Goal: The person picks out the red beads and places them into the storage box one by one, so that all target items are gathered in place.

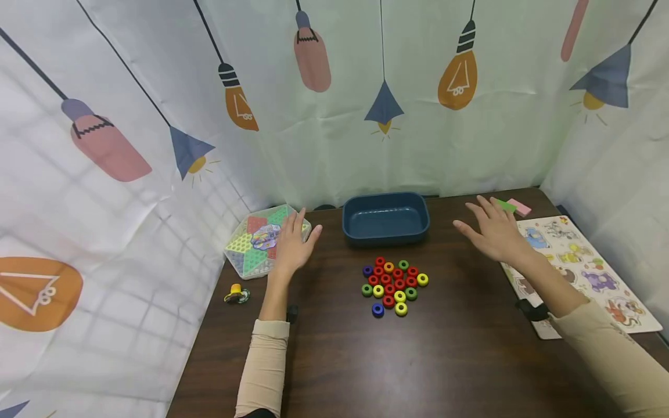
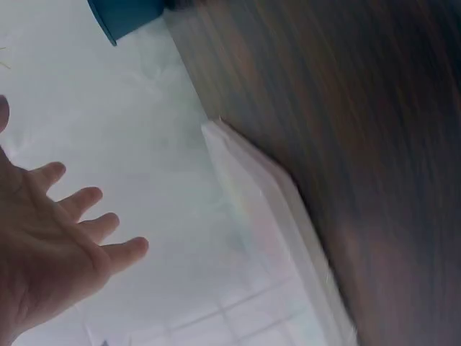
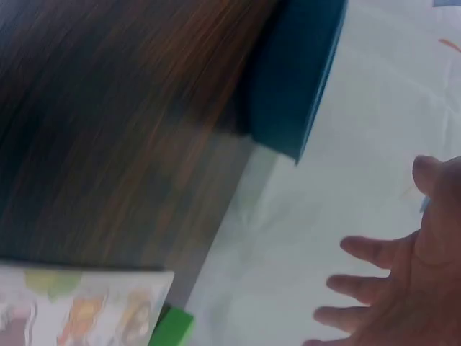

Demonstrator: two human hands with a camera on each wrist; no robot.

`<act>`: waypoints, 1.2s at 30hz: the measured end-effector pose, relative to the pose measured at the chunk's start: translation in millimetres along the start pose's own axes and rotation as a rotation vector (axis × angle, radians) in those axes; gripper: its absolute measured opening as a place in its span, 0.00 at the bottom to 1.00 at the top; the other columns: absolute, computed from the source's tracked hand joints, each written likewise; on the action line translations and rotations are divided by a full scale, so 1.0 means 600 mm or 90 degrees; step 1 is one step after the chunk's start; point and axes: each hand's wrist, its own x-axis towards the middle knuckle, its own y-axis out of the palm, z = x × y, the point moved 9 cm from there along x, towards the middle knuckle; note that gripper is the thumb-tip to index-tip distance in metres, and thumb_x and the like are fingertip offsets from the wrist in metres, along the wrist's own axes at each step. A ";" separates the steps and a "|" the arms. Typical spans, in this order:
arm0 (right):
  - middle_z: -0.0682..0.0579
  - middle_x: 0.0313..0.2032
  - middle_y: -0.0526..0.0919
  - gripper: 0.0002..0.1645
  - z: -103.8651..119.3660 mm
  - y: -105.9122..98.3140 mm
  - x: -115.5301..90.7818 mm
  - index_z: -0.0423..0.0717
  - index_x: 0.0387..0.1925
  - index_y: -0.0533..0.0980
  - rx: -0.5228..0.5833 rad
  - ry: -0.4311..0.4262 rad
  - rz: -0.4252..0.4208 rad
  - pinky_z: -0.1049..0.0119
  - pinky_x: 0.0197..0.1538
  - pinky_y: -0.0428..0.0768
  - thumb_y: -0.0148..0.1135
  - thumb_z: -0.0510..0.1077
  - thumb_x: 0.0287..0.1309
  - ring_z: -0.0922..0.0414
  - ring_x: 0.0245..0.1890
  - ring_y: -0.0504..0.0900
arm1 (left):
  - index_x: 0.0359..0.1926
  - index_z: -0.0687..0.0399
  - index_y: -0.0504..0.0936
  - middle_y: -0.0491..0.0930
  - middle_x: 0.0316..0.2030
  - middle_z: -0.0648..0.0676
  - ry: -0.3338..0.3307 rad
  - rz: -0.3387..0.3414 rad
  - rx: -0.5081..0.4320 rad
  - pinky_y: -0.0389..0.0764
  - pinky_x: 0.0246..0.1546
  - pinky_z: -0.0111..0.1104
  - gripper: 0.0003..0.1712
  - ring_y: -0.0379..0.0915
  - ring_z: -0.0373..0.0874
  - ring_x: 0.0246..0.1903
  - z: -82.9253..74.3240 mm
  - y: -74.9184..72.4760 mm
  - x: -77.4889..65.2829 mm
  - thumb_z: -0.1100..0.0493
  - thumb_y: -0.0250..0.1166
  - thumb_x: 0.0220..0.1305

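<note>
My left hand (image 1: 292, 247) hovers with spread fingers in front of a hexagonal clear box (image 1: 243, 255) with a coloured star pattern, holding nothing. On the other side, my right hand (image 1: 496, 232) is raised with its fingers apart, also holding nothing, near the upper left corner of a white animal picture board (image 1: 585, 278). Between the hands lies a loose group of small rings, with red rings (image 1: 385, 279), yellow rings (image 1: 400, 309), green rings (image 1: 367, 290) and blue rings (image 1: 378, 310) among them. Behind the rings stands a dark blue rectangular tray (image 1: 387, 238).
A small yellow and dark item (image 1: 237, 294) sits at the table's left side. Green (image 1: 506, 205) and pink (image 1: 519, 208) pieces lie at the back right. Printed curtains (image 1: 345, 151) enclose the brown table (image 1: 418, 366) at the back and sides.
</note>
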 end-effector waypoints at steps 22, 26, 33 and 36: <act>0.52 0.39 0.87 0.26 0.074 0.182 0.018 0.47 0.54 0.79 0.287 -0.026 0.168 0.64 0.33 0.77 0.64 0.58 0.61 0.55 0.36 0.86 | 0.75 0.59 0.50 0.53 0.74 0.62 -0.211 0.007 -0.626 0.56 0.71 0.44 0.38 0.49 0.53 0.73 -0.050 0.125 0.015 0.53 0.57 0.72; 0.53 0.43 0.87 0.25 0.078 0.209 0.020 0.44 0.55 0.78 0.314 -0.032 0.204 0.64 0.35 0.82 0.67 0.52 0.61 0.59 0.35 0.85 | 0.74 0.63 0.52 0.54 0.73 0.63 -0.231 0.015 -0.690 0.57 0.71 0.43 0.36 0.50 0.54 0.73 -0.058 0.127 0.010 0.63 0.56 0.71; 0.53 0.40 0.87 0.28 0.087 0.223 0.021 0.43 0.58 0.76 0.347 -0.046 0.213 0.61 0.32 0.83 0.70 0.47 0.57 0.56 0.29 0.84 | 0.72 0.63 0.56 0.60 0.71 0.62 -0.207 -0.040 -0.776 0.65 0.67 0.39 0.35 0.57 0.51 0.70 -0.045 0.154 0.024 0.73 0.57 0.67; 0.55 0.39 0.87 0.28 0.090 0.226 0.021 0.43 0.58 0.75 0.358 -0.041 0.224 0.61 0.33 0.82 0.70 0.45 0.56 0.56 0.30 0.84 | 0.71 0.63 0.59 0.61 0.70 0.64 -0.193 -0.072 -0.793 0.68 0.65 0.39 0.35 0.60 0.51 0.69 -0.046 0.161 0.030 0.74 0.58 0.65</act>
